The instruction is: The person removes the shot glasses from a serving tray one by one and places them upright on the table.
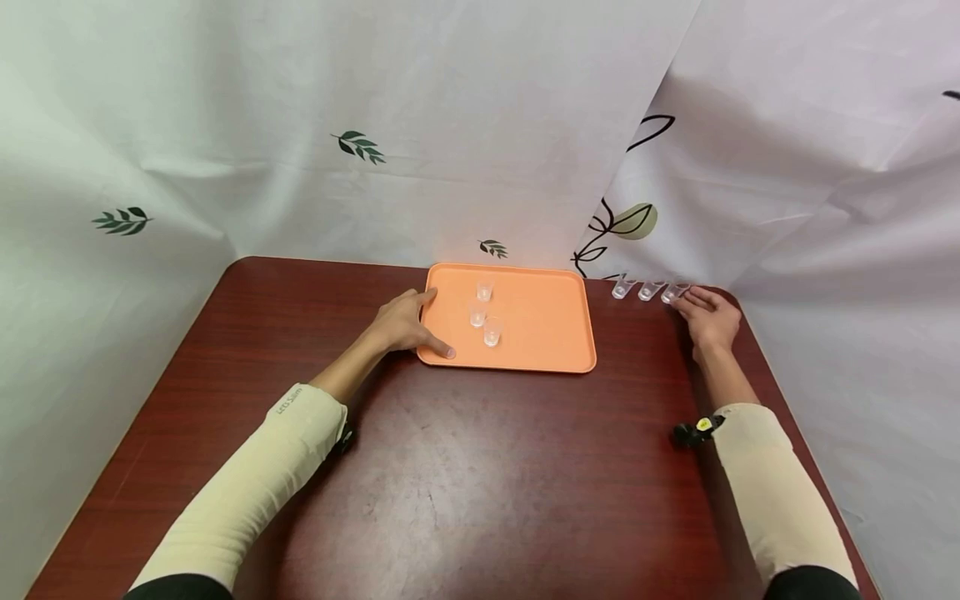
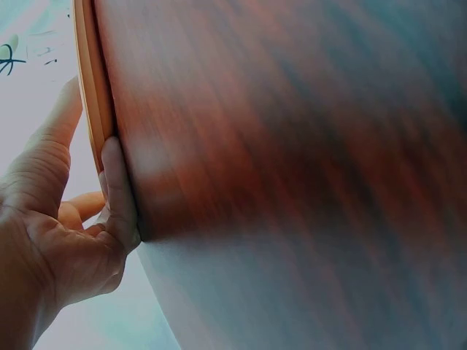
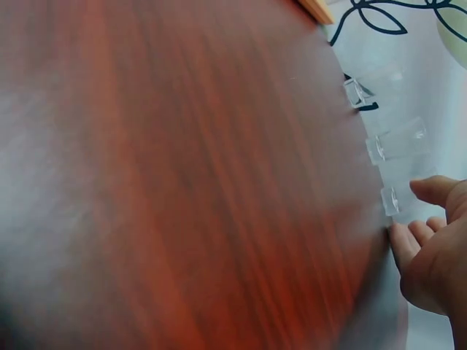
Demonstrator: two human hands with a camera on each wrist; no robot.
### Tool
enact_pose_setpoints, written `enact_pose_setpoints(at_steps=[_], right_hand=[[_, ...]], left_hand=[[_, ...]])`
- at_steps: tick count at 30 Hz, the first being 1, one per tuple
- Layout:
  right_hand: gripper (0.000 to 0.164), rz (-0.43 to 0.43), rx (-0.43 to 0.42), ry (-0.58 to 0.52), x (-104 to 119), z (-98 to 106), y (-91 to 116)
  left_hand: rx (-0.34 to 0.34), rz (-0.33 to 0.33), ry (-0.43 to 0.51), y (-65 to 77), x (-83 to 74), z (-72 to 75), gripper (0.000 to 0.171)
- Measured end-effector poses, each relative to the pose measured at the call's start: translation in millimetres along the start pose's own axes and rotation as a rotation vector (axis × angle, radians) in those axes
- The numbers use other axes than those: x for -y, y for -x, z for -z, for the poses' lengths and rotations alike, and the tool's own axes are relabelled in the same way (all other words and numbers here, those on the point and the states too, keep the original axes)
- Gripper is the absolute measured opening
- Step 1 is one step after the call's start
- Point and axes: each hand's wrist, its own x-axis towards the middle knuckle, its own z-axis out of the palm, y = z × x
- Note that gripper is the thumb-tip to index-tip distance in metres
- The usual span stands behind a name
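An orange tray (image 1: 543,321) lies on the dark red-brown table. Three small clear plastic cups stand upright on its left half: a far cup (image 1: 484,291), a middle cup (image 1: 477,314) and a near cup (image 1: 492,333). My left hand (image 1: 408,323) grips the tray's left edge, thumb over the near corner. In the left wrist view its fingers press along the tray rim (image 2: 93,80). At the back right, three more clear cups form a row. My right hand (image 1: 708,319) has thumb and fingers around the rightmost cup (image 3: 392,200); its upper part is hard to see.
To the left of that cup stand a middle cup (image 1: 649,291) and a left cup (image 1: 622,287), near the table's back edge. White curtains (image 1: 465,125) with leaf prints hang behind and beside the table (image 1: 480,467).
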Motion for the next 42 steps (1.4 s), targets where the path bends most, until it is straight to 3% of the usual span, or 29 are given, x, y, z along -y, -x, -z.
enact_pose_setpoints(at_steps=[7,16,26,42], right_hand=[[0.052,-0.003,0.043,-0.047,-0.6,5.6,7.6],[0.037,0.017,0.083,-0.03,-4.0,8.2,20.5],[0.032,0.027,0.139,-0.054,-5.8,4.8,34.7],[0.037,0.109,0.286,-0.022,-14.2,-28.0,71.9]], left_hand=[[-0.002,0.0,-0.001,2.4,-2.2,2.0,0.142],[0.001,0.006,-0.007,4.7,-3.5,1.8,0.139],[0.005,0.013,0.002,4.3,-3.7,1.4,0.138],[-0.001,0.006,-0.014,4.4,-4.1,1.1,0.137]])
